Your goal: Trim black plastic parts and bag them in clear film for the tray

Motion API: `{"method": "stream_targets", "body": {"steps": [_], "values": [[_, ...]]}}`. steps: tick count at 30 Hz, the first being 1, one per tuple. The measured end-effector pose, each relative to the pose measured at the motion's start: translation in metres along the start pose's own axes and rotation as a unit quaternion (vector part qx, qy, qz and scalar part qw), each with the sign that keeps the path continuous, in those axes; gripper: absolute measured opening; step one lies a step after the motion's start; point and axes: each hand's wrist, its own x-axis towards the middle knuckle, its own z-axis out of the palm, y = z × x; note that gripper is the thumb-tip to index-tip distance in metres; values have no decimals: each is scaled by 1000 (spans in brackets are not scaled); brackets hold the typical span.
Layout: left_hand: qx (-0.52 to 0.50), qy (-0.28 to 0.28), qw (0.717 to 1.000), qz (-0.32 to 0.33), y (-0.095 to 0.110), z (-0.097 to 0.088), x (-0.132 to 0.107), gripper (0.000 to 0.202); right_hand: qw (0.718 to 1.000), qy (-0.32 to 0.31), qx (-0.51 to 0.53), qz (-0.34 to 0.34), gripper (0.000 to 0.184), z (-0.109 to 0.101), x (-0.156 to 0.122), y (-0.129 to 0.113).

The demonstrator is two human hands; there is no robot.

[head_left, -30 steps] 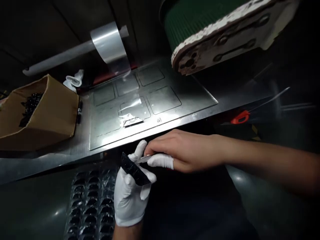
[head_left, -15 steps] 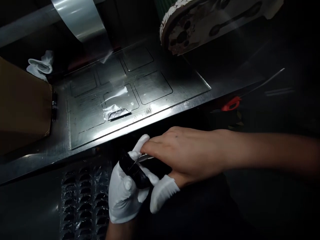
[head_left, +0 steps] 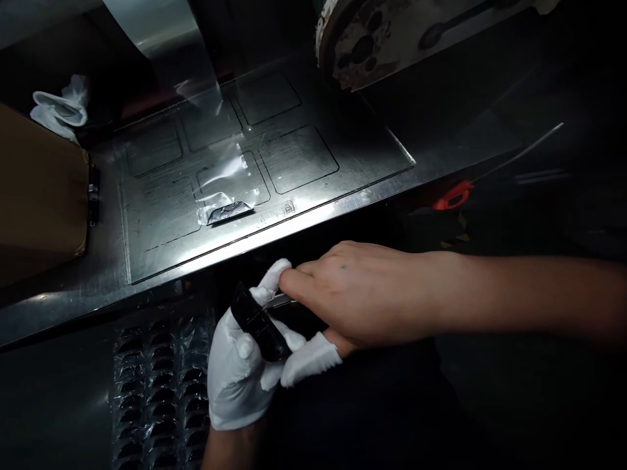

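Note:
My left hand (head_left: 238,382), in a white glove, is closed round a small, dark, glossy curved part (head_left: 259,324) with thin lines across its face. Over it from the right reaches my right hand (head_left: 337,294), its fingertips wrapped in white finger covers. Between its fingers is a thin metal tool (head_left: 278,301), perhaps a blade or tweezers, whose end meets the upper edge of the part. The white-covered right thumb (head_left: 311,359) lies at the part's lower end. Much of the tool is hidden by the right hand.
A clear tray (head_left: 161,391) of several rows of dark curved parts lies lower left. On the metal bench (head_left: 337,203) rests a clear bag (head_left: 228,189) with a dark piece. Around it are a cardboard box (head_left: 39,202), white gloves (head_left: 61,108), red-handled scissors (head_left: 453,195) and a machine arm (head_left: 392,39).
My right thumb has come in against the lower end of the dark part. The part has turned slightly in my left hand. The whole view has shifted a little.

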Motion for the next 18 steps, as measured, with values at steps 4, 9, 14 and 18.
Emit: {"method": "stream_targets", "body": {"steps": [4,9,14,18], "values": [[-13,26,1000,-11,0,-3,-1,51,1000,8,-26,9,37,3,1,-1],[-7,54,998,22,-3,-7,-2,46,999,16,-37,9,40,5,1,-2],[17,40,999,26,1,10,4,46,999,24,-40,8,45,8,2,-1],[11,28,1000,5,0,10,5,45,997,37,-61,8,39,11,0,0]]}}
